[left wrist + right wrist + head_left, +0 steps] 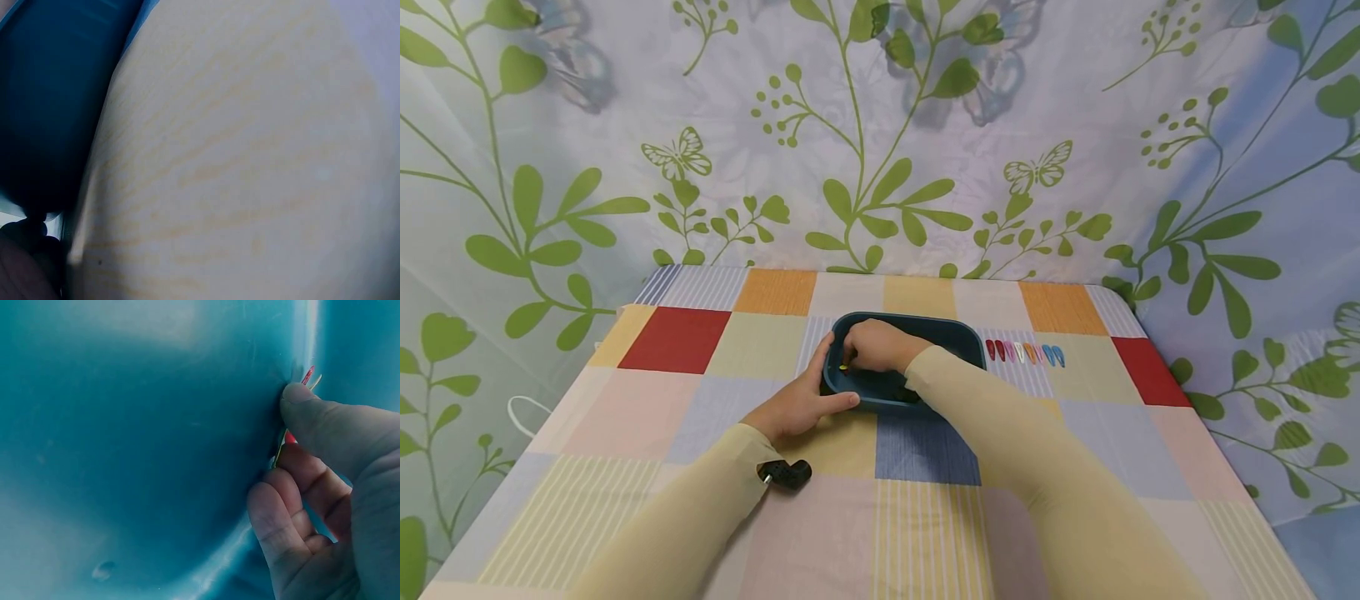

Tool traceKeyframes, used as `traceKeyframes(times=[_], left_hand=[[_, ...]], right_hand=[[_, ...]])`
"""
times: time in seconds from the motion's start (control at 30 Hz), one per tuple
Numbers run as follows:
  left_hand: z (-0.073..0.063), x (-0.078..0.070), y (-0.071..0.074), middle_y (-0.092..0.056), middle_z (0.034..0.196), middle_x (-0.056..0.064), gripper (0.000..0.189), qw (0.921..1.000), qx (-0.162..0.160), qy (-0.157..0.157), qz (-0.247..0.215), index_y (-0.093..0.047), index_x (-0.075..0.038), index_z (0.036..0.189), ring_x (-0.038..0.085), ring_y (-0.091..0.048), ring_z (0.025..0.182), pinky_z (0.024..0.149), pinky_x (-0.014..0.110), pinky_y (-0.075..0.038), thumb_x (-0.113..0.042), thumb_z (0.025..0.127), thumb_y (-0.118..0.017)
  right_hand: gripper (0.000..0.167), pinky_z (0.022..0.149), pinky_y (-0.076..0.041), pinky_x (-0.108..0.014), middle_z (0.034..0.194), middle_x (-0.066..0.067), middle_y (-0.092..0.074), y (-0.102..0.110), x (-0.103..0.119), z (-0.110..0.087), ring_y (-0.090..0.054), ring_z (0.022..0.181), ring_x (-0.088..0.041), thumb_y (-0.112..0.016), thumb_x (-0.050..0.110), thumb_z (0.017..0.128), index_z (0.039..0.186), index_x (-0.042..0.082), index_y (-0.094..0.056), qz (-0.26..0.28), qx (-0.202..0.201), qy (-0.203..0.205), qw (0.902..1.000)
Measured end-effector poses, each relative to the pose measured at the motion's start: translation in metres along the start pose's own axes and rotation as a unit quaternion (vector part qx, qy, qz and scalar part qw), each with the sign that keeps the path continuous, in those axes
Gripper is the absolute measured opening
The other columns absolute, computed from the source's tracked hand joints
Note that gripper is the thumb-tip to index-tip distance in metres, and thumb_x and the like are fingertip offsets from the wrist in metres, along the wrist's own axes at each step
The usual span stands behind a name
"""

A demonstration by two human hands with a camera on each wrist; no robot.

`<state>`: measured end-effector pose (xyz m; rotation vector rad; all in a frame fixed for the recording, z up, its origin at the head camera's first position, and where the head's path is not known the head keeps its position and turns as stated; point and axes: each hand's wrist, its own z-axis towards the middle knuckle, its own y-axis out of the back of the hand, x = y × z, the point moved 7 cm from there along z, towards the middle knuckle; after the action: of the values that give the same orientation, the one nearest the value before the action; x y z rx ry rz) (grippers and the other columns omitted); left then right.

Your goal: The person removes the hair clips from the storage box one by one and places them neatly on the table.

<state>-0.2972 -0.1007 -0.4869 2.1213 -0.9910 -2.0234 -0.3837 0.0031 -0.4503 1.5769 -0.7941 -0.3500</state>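
A dark blue plastic basin [958, 331] stands on the patchwork cloth. My left hand [796, 402] rests at its near left corner, fingers straight along the left wall and thumb on the near rim. Down inside the left part of the basin is my right hand [882, 345]. In the right wrist view its thumb and fingers pinch a red hair clip [308, 375] and a thin yellow one [317, 381] against the basin's curved wall [150, 425]. Fingers hide most of both clips. The left wrist view mainly catches pale sleeve [237, 150] and a basin wall [56, 94].
To the right of the basin lies a row of several hair clips [1019, 352] in red, pink, white, orange and blue. A black wrist device [787, 474] hangs at the left cuff. A leaf-patterned curtain [895, 125] closes the back, and a white cable [523, 410] loops at the left edge.
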Motion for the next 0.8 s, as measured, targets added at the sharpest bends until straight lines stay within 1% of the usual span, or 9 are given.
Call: traceKeyframes(times=[0.17,0.3,0.53,0.7,0.8], left_hand=[[-0.0011,-0.0020,0.0002,-0.011,0.177,0.011,0.113,1.0000,0.000,-0.002,0.000,0.015,-0.041,0.167,0.035,-0.022,0.161,0.129,0.063,-0.015,-0.044,0.098,-0.074],[-0.0014,-0.0031,0.0002,-0.010,0.178,0.011,0.113,1.0000,0.001,-0.003,0.001,0.016,-0.040,0.167,0.035,-0.021,0.161,0.129,0.063,-0.015,-0.043,0.098,-0.074],[-0.0004,-0.0043,0.0000,-0.006,0.178,0.009,0.112,1.0000,0.004,-0.009,0.000,0.016,-0.039,0.167,0.034,-0.018,0.162,0.129,0.062,-0.013,-0.041,0.099,-0.073],[-0.0008,-0.0034,0.0000,-0.007,0.178,0.010,0.112,1.0000,0.003,-0.003,0.002,0.016,-0.041,0.166,0.035,-0.020,0.162,0.129,0.063,-0.016,-0.043,0.099,-0.073],[-0.0013,-0.0019,-0.0003,-0.010,0.177,0.010,0.112,1.0000,0.003,0.005,-0.002,0.016,-0.044,0.166,0.035,-0.023,0.161,0.128,0.063,-0.018,-0.046,0.098,-0.074]], right_hand=[[0.012,0.098,-0.057,-0.032,0.101,0.005,-0.081,-0.0004,-0.0004,0.0003,-0.073,0.098,-0.013,-0.074,0.015,0.098,0.104,0.017,-0.085,-0.002,-0.002,-0.002,1.0000],[0.013,0.099,-0.056,-0.032,0.103,0.005,-0.081,-0.0010,-0.0013,0.0006,-0.073,0.100,-0.012,-0.073,0.015,0.099,0.106,0.017,-0.084,-0.004,0.001,-0.004,1.0000],[0.016,0.100,-0.056,-0.033,0.105,0.004,-0.080,0.0000,-0.0018,-0.0003,-0.072,0.099,-0.013,-0.068,0.016,0.102,0.109,0.016,-0.083,0.016,0.001,-0.003,0.9999],[0.018,0.103,-0.054,-0.034,0.110,0.003,-0.080,0.0013,-0.0020,-0.0020,-0.070,0.102,-0.013,-0.065,0.018,0.105,0.114,0.016,-0.081,0.033,0.008,-0.004,0.9994],[0.018,0.102,-0.054,-0.033,0.110,0.004,-0.079,0.0026,-0.0042,-0.0033,-0.068,0.100,-0.012,-0.064,0.021,0.107,0.114,0.017,-0.080,0.034,0.004,-0.005,0.9994]])
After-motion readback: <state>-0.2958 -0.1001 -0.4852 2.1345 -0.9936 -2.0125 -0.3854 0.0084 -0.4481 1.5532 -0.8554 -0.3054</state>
